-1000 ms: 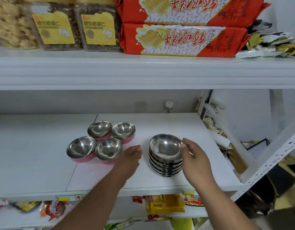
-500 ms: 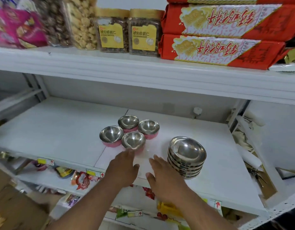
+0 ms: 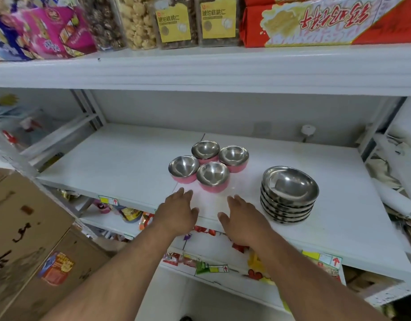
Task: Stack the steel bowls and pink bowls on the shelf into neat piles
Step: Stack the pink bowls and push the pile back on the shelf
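Several pink bowls with steel insides stand unstacked in a tight cluster on the white shelf (image 3: 121, 163): a left one (image 3: 183, 169), a back one (image 3: 205, 151), a right one (image 3: 234, 157) and a front one (image 3: 213, 176). To their right a pile of steel bowls (image 3: 289, 193) stands stacked, the top one tilted slightly. My left hand (image 3: 176, 210) hovers open at the shelf's front edge, just short of the front pink bowl. My right hand (image 3: 242, 218) is open beside it, left of the steel pile, holding nothing.
The upper shelf (image 3: 199, 70) overhangs with jars of nuts (image 3: 174, 22), pink packets (image 3: 54, 31) and red biscuit packs (image 3: 327, 22). A cardboard box (image 3: 26, 239) stands at lower left. Snack packets fill the lower shelf (image 3: 211, 262). Clutter lies at the right (image 3: 394, 172).
My right hand let go of the steel pile and moved left, joining the left hand in front of the pink bowls. The view swung left and back.
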`<state>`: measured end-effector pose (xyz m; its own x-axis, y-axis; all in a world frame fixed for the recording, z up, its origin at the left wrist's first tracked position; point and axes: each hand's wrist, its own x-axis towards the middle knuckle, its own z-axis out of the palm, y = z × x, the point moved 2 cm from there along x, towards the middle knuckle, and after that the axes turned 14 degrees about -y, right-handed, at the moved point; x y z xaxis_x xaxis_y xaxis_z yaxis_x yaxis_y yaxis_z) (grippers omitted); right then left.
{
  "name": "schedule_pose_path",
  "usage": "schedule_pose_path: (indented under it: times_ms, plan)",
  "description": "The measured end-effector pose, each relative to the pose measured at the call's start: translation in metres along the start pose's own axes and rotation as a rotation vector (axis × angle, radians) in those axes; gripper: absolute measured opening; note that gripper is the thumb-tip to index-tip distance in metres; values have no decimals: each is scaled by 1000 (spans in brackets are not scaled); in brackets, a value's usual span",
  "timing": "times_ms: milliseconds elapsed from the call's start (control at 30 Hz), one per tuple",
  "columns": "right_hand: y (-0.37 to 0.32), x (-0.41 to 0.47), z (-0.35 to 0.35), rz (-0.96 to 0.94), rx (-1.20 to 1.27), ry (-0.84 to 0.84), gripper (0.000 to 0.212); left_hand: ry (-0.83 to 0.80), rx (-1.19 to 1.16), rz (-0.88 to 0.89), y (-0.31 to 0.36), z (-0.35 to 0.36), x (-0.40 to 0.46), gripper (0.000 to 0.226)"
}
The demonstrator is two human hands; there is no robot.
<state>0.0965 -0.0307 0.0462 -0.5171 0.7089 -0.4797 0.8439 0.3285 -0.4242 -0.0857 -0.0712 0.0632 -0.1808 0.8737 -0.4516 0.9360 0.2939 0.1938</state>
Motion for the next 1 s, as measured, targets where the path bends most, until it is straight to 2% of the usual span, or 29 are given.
schedule_pose_path:
  times_ms: [233, 467, 700, 867, 933, 1000]
  plan:
    - [-23, 33, -7, 101, 34, 70, 69, 32, -22, 65, -46, -20, 34, 66]
    - [-55, 73, -9, 212, 95, 193, 51, 55, -42, 177, -101, -48, 86, 59]
    - [-80, 93, -5, 351, 220, 312, 47, -10, -115, 237, -137, -59, 126, 60]
    - [-78, 103, -4, 409, 334, 376, 59, -17, -335, 278, -148, -68, 147, 44]
    - [-80, 106, -8, 424, 385, 392, 53, -19, -444, 290, -148, -70, 154, 39]
    - [-83, 109, -13, 435, 424, 402, 49, -57, -511, 254, -144, -71, 159, 44]
